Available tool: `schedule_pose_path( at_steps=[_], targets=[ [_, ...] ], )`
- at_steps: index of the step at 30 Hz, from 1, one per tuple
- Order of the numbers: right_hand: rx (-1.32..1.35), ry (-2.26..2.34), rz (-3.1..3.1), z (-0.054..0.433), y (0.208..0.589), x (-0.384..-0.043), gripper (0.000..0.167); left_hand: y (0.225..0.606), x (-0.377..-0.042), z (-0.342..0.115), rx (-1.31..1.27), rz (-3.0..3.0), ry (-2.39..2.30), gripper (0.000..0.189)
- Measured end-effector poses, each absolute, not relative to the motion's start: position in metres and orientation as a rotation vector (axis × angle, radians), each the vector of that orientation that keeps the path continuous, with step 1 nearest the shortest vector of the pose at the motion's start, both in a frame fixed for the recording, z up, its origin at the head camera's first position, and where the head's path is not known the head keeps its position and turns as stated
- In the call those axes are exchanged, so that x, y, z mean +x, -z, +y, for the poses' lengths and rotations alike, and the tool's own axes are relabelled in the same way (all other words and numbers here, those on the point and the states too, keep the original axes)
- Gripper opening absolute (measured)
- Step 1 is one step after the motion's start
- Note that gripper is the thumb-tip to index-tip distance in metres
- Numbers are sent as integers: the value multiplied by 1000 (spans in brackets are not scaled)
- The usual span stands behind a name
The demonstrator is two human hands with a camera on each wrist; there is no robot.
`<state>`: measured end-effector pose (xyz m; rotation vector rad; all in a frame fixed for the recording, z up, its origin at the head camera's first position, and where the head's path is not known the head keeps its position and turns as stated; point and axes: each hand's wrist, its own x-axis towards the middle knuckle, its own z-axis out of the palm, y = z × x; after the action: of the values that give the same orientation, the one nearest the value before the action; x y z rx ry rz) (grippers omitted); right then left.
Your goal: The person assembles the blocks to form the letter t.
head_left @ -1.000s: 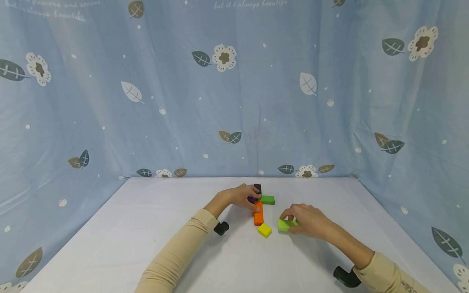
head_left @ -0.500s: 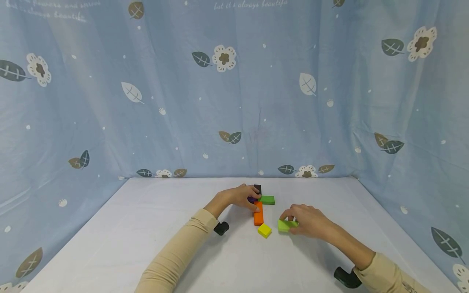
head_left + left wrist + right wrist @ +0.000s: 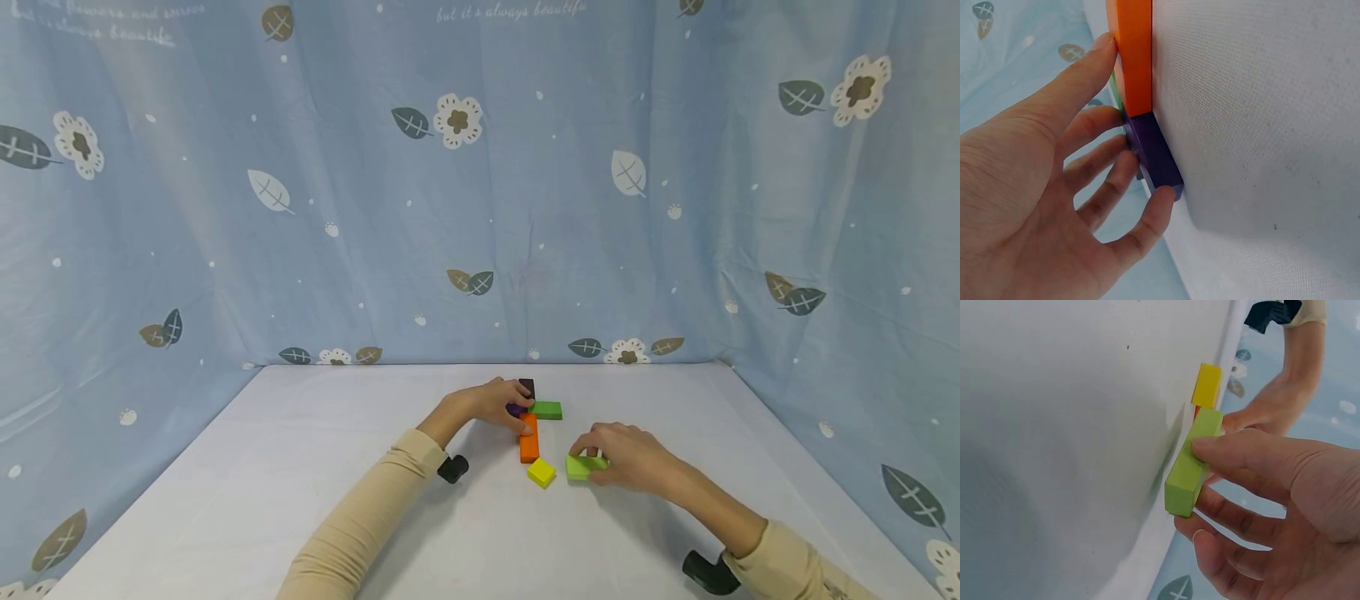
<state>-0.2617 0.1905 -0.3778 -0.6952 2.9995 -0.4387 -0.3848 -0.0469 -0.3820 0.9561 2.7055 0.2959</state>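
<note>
My left hand [image 3: 497, 402] rests over a cross of wooden blocks. Its thumb touches the orange block [image 3: 1135, 59], and its other fingers lie along the purple block [image 3: 1155, 153], the little finger at its end. A green block [image 3: 547, 410] and a dark block [image 3: 527, 388] adjoin these at the far side, the dark one partly hidden by fingers. To the right, my right hand [image 3: 628, 456] pinches a light green block [image 3: 1194, 462] between thumb and fingers, close over the table. A small yellow block [image 3: 542, 472] lies between this block and the orange one's near end.
The blocks lie on a white-covered table [image 3: 262, 467]. A blue patterned curtain [image 3: 375, 233] surrounds its back and sides. Black wrist devices hang under both forearms, the left one [image 3: 453, 468] close to the tabletop.
My right hand has shifted slightly nearer and to the left with the light green block. The left hand and the other blocks have stayed in place.
</note>
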Motion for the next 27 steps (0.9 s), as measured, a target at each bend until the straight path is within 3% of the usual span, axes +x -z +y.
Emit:
schedule_pose_path(
  at_steps=[27],
  targets=[
    [-719, 442, 2934, 180, 380, -254, 33, 381, -383, -47, 964, 2703, -299, 61]
  ],
)
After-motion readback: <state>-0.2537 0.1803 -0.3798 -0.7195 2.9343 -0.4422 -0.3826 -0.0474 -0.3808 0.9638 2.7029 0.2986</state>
